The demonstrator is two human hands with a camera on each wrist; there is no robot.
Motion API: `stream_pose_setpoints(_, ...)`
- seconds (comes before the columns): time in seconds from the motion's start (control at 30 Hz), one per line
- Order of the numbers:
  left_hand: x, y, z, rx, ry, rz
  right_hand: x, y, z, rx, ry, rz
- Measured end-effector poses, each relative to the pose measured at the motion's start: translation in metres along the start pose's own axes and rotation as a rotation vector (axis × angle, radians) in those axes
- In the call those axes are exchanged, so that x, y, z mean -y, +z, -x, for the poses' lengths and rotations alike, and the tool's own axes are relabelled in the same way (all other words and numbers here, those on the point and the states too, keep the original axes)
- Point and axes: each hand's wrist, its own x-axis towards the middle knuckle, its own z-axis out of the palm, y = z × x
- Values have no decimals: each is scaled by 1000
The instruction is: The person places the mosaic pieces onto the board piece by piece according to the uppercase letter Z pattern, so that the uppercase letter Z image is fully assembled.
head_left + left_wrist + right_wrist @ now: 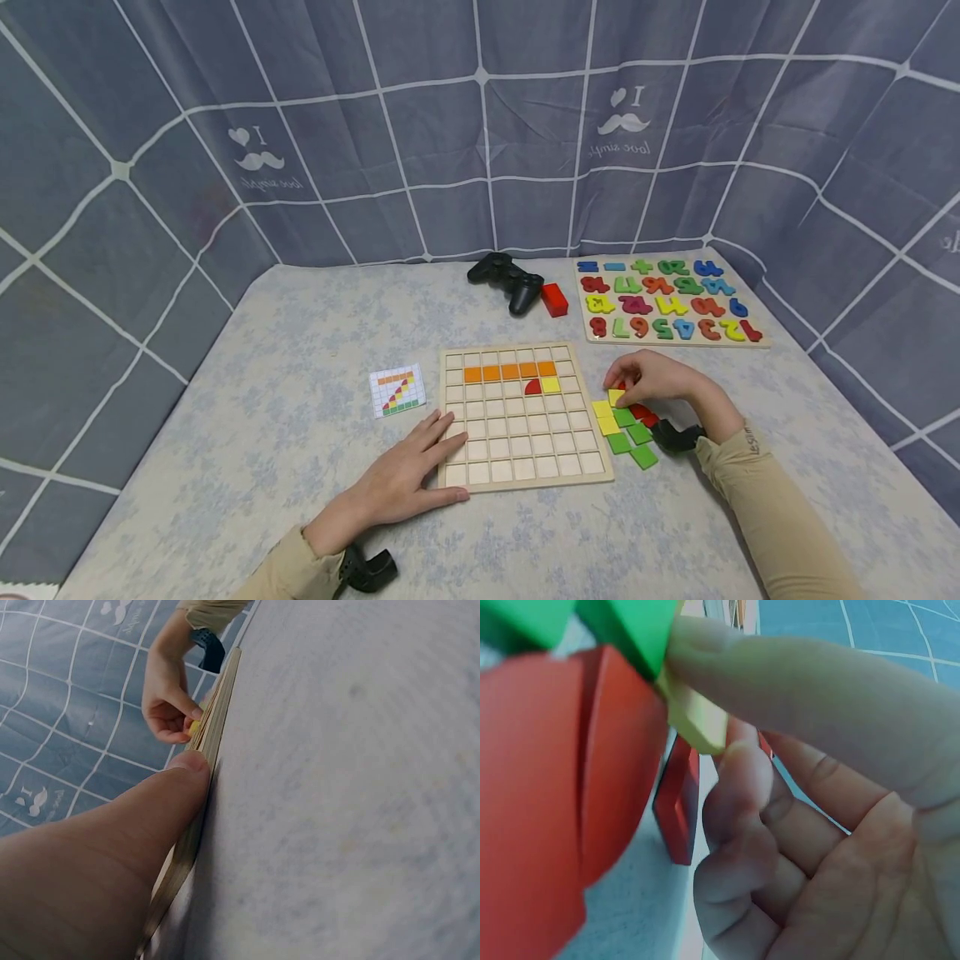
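Note:
My left hand rests with extended fingers on the left edge of a wooden grid board, its thumb along the near edge. In the left wrist view the thumb presses the board's rim. On the grid lie a row of orange square tiles, one red quarter-round tile and a yellow square. Right of the board, my right hand pinches a yellow tile between thumb and fingers, over a loose pile of green tiles, yellow tiles and red tiles.
A pattern card lies left of the board. Behind it are a black game controller, a red block and a number puzzle board. A grey-blue curtain surrounds the table's back and sides.

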Motion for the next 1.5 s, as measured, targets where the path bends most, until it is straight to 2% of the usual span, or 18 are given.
stream_pose_setpoints(0.23, 0, 0, 1, -2, -1, 6, 10, 0, 0, -22, 66, 41)
stream_pose_setpoints(0.37, 0, -1, 1, -7, 3, 6, 21, 4, -4, -47, 70, 35)
stream_pose_setpoints(0.73, -1, -1, 0, 4, 4, 4, 58, 35, -29, -25, -129, -16)
stream_pose_setpoints(0.93, -1, -1, 0, -3, 8, -2, 73, 52, -41, -30, -155, 25)
stream_pose_setpoints(1.3, 0, -1, -1, -11, 21, -13, 73, 61, -46, -121, -167, 189)
stream_pose_setpoints(1.4, 0, -1, -1, -11, 17, -10, 72, 58, -44, -124, -138, 168)
stream_pose_setpoints(1.5, 0, 0, 0, -11, 13, -8, 70, 49, -41, -88, -124, 106)
